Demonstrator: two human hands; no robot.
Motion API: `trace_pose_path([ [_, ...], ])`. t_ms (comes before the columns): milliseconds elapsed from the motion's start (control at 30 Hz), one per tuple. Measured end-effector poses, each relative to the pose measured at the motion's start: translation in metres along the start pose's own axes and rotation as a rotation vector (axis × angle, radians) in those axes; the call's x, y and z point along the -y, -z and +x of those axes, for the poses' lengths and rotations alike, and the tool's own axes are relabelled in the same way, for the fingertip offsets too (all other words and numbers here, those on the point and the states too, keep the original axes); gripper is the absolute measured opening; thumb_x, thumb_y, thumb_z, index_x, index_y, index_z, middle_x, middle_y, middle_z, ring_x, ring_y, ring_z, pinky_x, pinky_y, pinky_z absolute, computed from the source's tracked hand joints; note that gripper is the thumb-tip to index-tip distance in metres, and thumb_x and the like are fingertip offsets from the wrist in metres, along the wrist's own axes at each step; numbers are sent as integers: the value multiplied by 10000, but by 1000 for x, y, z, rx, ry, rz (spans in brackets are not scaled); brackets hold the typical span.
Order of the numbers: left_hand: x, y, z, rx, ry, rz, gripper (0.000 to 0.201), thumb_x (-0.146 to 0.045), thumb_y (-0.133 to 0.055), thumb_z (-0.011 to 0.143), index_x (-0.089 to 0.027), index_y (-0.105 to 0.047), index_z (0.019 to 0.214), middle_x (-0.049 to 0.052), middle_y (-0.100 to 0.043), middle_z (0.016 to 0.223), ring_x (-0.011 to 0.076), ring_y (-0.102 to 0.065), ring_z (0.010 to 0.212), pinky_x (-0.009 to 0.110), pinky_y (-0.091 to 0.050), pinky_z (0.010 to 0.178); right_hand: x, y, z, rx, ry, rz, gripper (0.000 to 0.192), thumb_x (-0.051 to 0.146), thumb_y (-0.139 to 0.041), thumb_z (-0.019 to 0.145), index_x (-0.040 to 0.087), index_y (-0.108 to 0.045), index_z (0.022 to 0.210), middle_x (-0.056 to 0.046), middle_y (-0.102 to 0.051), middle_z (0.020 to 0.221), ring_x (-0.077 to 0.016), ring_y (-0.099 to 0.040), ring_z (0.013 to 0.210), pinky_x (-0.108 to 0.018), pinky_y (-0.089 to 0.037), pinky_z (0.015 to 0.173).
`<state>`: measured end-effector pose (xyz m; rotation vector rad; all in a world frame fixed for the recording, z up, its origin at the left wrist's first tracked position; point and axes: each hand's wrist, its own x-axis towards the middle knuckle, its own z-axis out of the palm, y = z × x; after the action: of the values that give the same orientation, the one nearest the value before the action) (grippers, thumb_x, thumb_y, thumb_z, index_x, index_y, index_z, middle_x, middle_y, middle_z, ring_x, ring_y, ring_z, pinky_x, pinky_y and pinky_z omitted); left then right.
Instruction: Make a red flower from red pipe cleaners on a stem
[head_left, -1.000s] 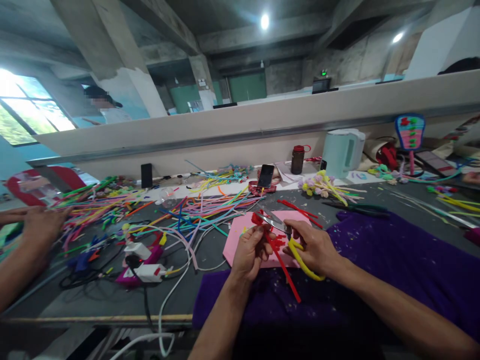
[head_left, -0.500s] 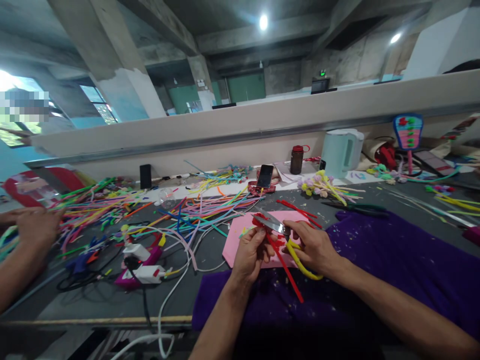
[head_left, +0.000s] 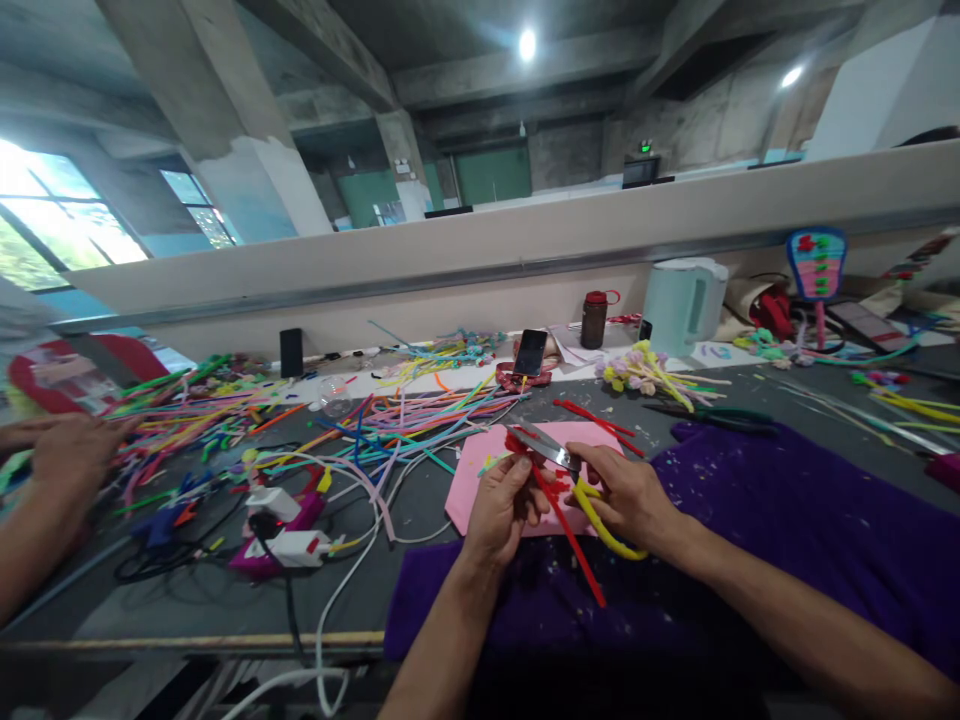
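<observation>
My left hand (head_left: 501,508) pinches a red pipe cleaner (head_left: 568,538) whose long stem slants down toward me over the purple cloth (head_left: 787,520). My right hand (head_left: 630,495) grips yellow-handled scissors (head_left: 559,462), and the silver blades reach across the red piece's curled top end. Both hands hover just above a pink sheet (head_left: 480,470) lying on the dark table (head_left: 187,600).
Loose coloured pipe cleaners (head_left: 397,415) cover the table's left and middle. Glue guns and white cables (head_left: 289,530) lie at left front. Another person's hand (head_left: 64,455) works at far left. At the back stand a phone (head_left: 530,352), a bottle (head_left: 595,318) and a pale kettle (head_left: 684,302).
The scissor blades have shifted slightly onto the red piece's top. A person seen behind the far wall at left has gone from view. My hands have barely moved.
</observation>
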<state>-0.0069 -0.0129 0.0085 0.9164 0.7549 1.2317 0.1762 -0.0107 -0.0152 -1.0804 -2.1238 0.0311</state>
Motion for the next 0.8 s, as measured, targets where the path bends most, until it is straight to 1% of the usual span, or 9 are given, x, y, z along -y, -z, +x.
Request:
trace_pose_path([
  [233, 0, 1, 0, -1, -7, -3, 281, -349, -641, 686, -112, -571, 818, 35, -661, 648, 63, -515, 352, 137, -318, 292, -2, -1, -1, -23, 4, 6, 506, 270, -595, 740, 198, -434, 1215, -60, -607, 893, -132, -566, 635, -239, -451, 588],
  [400, -2, 1, 0, -7, -9, 6, 277, -344, -629, 702, -106, -579, 835, 33, -651, 649, 61, -509, 351, 139, -306, 286, 4, 4, 0, -10, 7, 50, 443, 269, -559, 769, 178, -461, 1192, -43, -608, 789, -127, -550, 589, -236, -436, 559],
  [467, -2, 1, 0, 6, -18, -5, 271, -341, -620, 712, -106, -586, 842, 31, -645, 660, 54, -504, 352, 139, -296, 283, 8, 10, 2, -12, -23, 126, 436, 310, -567, 767, 174, -476, 1171, -29, -600, 745, -122, -535, 569, -230, -433, 548],
  [567, -2, 3, 0, 21, -30, -31, 248, -331, -595, 737, -113, -592, 856, 20, -636, 665, 45, -494, 350, 136, -281, 280, 12, 21, 5, 5, -132, 223, 467, 358, -575, 753, 187, -461, 1173, -4, -582, 718, -114, -511, 547, -220, -424, 522],
  [667, -2, 4, 0, 17, -37, -46, 237, -328, -580, 751, -120, -592, 863, 13, -637, 667, 41, -489, 345, 138, -284, 287, 13, 28, 8, 16, -204, 201, 485, 367, -574, 745, 209, -443, 1185, 13, -558, 701, -115, -496, 544, -221, -407, 508],
  [733, -2, 4, 0, 8, -35, -44, 249, -342, -586, 744, -121, -590, 858, 16, -643, 673, 45, -494, 346, 142, -290, 289, 11, 28, 8, 33, -208, 175, 486, 369, -571, 746, 213, -443, 1188, 12, -560, 710, -117, -495, 549, -225, -404, 511],
  [800, -2, 4, 0, 0, -34, -37, 260, -351, -593, 734, -120, -586, 853, 21, -647, 674, 51, -500, 349, 146, -294, 290, 10, 25, 7, 46, -192, 161, 491, 371, -570, 746, 206, -444, 1191, -6, -580, 761, -120, -506, 568, -231, -412, 527],
])
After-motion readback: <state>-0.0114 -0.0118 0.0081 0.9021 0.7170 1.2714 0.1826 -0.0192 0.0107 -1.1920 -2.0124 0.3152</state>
